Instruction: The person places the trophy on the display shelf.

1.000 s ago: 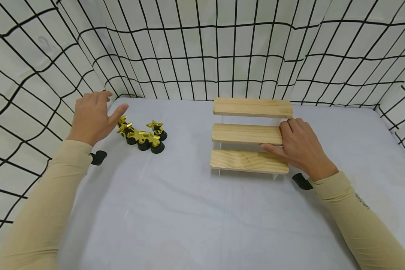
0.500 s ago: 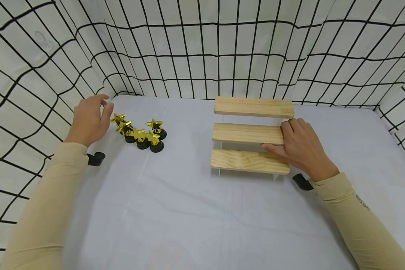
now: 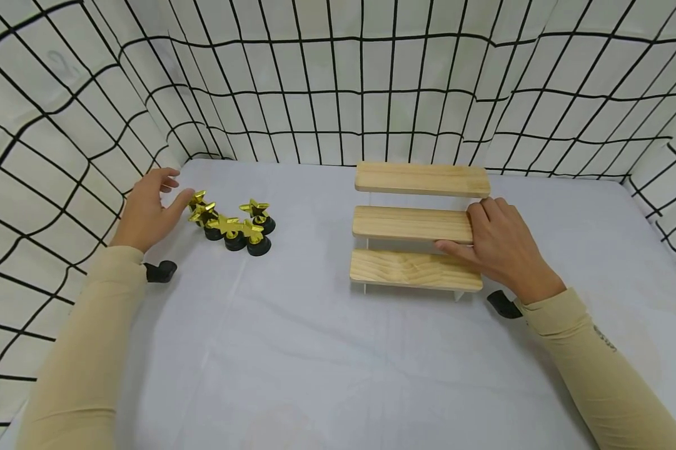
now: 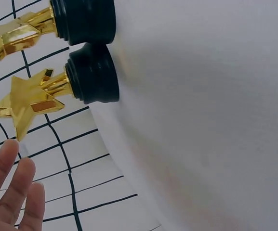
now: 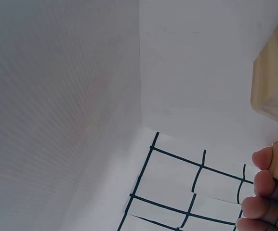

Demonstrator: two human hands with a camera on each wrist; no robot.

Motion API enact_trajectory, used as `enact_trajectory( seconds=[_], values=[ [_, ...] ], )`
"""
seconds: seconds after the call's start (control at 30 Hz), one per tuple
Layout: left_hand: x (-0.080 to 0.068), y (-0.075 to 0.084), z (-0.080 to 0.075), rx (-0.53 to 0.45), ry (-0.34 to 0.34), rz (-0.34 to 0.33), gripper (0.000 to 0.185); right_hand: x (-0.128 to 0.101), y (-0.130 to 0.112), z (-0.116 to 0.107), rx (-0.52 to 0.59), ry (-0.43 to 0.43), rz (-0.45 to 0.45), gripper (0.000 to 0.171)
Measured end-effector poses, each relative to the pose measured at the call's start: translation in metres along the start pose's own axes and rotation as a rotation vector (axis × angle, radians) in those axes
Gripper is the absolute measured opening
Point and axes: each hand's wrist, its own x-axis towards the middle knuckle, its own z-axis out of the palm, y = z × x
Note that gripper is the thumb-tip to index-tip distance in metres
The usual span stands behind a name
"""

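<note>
Several small gold star trophies [image 3: 225, 226] on black round bases stand grouped at the left of the white-covered table. My left hand [image 3: 149, 209] is just left of them, fingers spread and nothing in its grasp, with the thumb tip right at the leftmost star. In the left wrist view, the fingertips lie close to a trophy's star [image 4: 28, 101]. A three-step wooden display stand [image 3: 413, 223] with clear supports stands right of centre. My right hand [image 3: 503, 244] grips the right end of its middle board, thumb along the front edge, fingers behind; the right wrist view shows these fingers [image 5: 264, 185] at the board's end.
Walls with a black grid [image 3: 338, 94] close in the table at the back and both sides. The white tablecloth [image 3: 292, 350] stretches between trophies and stand and toward the front. Black wrist-camera mounts [image 3: 161, 271] show beside both wrists.
My left hand has drawn back left and down a little beside the trophies, its thumb moving off and then back near the leftmost star. The right hand keeps its grip on the stand.
</note>
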Motion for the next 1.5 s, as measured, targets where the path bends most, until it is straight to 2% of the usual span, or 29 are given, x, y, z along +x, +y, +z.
enact_trajectory(
  seconds=[0.37,0.63,0.77,0.97,1.03,1.27,1.5],
  values=[
    [0.001,-0.015,0.009,-0.047,-0.095,0.023,0.065,0.0,-0.001,-0.001,0.003,-0.016,0.007,0.097],
    [0.002,-0.019,0.012,-0.061,-0.097,0.033,0.065,0.0,-0.002,-0.001,0.009,-0.03,0.017,0.097],
    [0.001,-0.023,0.013,-0.079,-0.127,0.014,0.067,0.001,-0.002,-0.001,0.018,-0.032,0.017,0.096],
    [0.002,-0.027,0.014,-0.172,-0.235,-0.053,0.086,0.0,-0.001,-0.001,0.026,-0.015,0.007,0.095],
    [0.003,-0.027,0.015,-0.195,-0.251,-0.067,0.087,0.0,-0.001,-0.001,0.031,-0.007,0.005,0.094],
    [0.005,-0.028,0.022,-0.251,-0.215,-0.055,0.085,-0.001,0.0,0.0,0.035,-0.017,0.013,0.096],
    [0.002,-0.035,0.035,-0.281,-0.131,-0.058,0.086,-0.001,0.001,0.0,0.032,-0.019,0.017,0.096]
  ],
)
